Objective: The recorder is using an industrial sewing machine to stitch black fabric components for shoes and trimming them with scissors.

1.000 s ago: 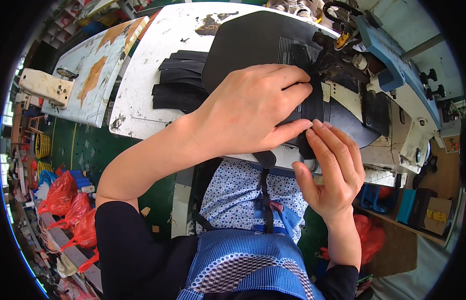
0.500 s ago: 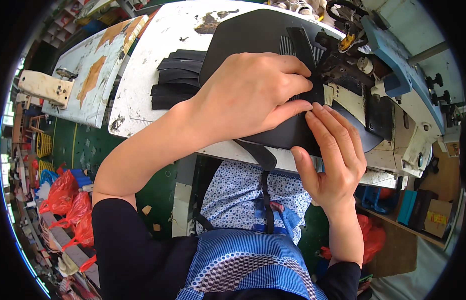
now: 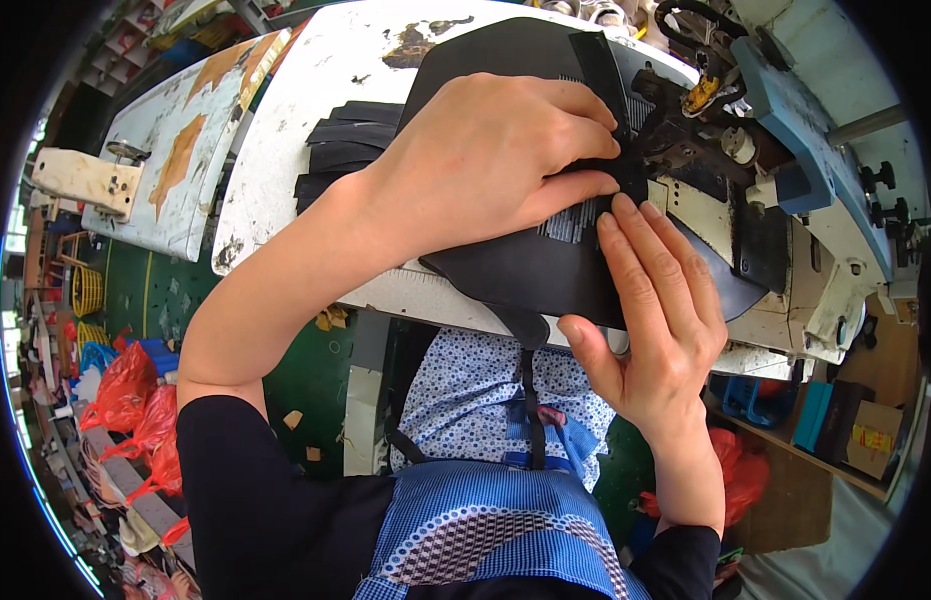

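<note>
A large black sheet panel [image 3: 576, 275], with a band of fine pale lines across it, lies on the white worktop under both hands. Along that band runs a narrow black strip [image 3: 598, 75], beside the sewing machine's needle area. My left hand [image 3: 506, 150] reaches across the panel, thumb and fingers bent and closed on the strip's edge; its fingertips are partly hidden. Flat on the panel's near right part rests my right hand [image 3: 666, 320], fingers stretched out and thumb apart, fingertips close to the left thumb. Several loose black strips [image 3: 351, 135] lie left of the panel.
The sewing machine [image 3: 816, 140], blue and cream, stands close on the right. A second worktop [image 3: 171, 150] is at the left. Red bags [image 3: 126, 390] sit lower left, and a cardboard box [image 3: 876, 435] is on a shelf at the right.
The panel and strip have shifted a little away from me, toward the machine. My left hand moved the same way, and pale lines now show below its thumb. My right hand slid slightly up and left.
</note>
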### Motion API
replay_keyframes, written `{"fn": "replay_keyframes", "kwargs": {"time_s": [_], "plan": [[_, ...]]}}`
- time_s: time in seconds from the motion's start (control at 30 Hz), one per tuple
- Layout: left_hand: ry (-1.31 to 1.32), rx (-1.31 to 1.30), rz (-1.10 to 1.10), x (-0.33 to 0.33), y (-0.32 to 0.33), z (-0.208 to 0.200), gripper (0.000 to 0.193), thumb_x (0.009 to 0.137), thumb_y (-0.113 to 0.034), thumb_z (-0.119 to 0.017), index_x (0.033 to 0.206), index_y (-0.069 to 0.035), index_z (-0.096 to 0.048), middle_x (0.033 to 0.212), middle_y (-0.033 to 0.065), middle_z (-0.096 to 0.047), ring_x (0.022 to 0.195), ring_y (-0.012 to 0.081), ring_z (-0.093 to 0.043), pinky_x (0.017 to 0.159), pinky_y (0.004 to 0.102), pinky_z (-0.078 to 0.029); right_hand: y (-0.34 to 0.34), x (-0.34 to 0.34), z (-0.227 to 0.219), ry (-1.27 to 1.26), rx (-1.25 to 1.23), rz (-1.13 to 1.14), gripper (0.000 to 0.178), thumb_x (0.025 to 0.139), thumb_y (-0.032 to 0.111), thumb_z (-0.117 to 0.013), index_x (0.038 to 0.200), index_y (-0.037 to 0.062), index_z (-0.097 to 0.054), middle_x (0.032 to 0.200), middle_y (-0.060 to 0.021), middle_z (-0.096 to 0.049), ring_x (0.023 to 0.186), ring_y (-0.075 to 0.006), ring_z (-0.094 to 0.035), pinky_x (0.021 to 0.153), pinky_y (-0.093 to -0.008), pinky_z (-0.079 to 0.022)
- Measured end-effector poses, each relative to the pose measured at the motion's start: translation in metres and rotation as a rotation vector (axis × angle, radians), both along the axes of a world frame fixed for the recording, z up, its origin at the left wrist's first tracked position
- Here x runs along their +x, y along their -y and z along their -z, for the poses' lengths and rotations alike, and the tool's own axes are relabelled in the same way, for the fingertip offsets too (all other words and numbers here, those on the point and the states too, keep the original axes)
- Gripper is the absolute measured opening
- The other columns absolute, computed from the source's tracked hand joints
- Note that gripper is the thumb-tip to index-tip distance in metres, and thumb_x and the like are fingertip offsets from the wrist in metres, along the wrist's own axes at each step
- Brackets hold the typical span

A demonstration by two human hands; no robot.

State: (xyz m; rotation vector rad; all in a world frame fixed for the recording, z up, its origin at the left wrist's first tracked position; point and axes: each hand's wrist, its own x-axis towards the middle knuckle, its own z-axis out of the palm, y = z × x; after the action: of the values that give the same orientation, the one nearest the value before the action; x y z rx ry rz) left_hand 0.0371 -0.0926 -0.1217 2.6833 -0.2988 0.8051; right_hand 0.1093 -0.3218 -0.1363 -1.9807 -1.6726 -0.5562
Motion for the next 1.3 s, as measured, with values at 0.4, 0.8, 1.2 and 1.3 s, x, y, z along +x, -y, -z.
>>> {"fn": "replay_keyframes", "kwargs": {"time_s": [0.4,0.8,1.2,1.3], "plan": [[0.004,0.068,-0.006,0.009,-0.016,0.0,0.022,0.094,-0.022,-0.079,0.109,-0.007,-0.081,0.116,0.0039,-0.077,0.097,0.0275,-0.076,0.082,0.0361,-0.062,-0.008,-0.014,-0.01,-0.042,-0.158,0.046,0.085,0.092,0.062,-0.071,0.142,-0.0058,-0.064,0.148,-0.0216,-0.064,0.131,-0.0407,-0.06,0.109,-0.0508,-0.046],[-0.032,-0.1,0.287,0.022,-0.036,-0.002,0.015,0.09,-0.005,-0.08,0.104,-0.005,-0.082,0.112,0.009,-0.075,0.1,0.0265,-0.076,0.086,0.0358,-0.063,-0.017,-0.023,-0.011,-0.062,-0.168,0.133,0.094,0.087,0.065,-0.075,0.142,-0.0098,-0.062,0.15,-0.0223,-0.062,0.119,-0.0371,-0.059,0.104,-0.0491,-0.045],[-0.044,-0.125,0.33,0.031,-0.039,-0.004,0.017,0.091,-0.003,-0.078,0.106,-0.006,-0.082,0.113,0.0083,-0.074,0.105,0.0259,-0.074,0.089,0.0357,-0.061,-0.021,-0.021,-0.013,-0.076,-0.155,0.173,0.096,0.084,0.066,-0.076,0.141,-0.0096,-0.062,0.15,-0.0207,-0.062,0.114,-0.0365,-0.058,0.102,-0.0479,-0.046],[-0.021,-0.073,0.318,0.03,-0.039,-0.005,0.016,0.09,-0.003,-0.079,0.106,-0.007,-0.083,0.11,0.0069,-0.074,0.103,0.0245,-0.073,0.086,0.0344,-0.061,-0.022,-0.02,-0.014,-0.086,-0.155,0.173,0.095,0.084,0.065,-0.077,0.141,-0.0097,-0.063,0.15,-0.0203,-0.063,0.113,-0.0366,-0.058,0.102,-0.0478,-0.046]]}}
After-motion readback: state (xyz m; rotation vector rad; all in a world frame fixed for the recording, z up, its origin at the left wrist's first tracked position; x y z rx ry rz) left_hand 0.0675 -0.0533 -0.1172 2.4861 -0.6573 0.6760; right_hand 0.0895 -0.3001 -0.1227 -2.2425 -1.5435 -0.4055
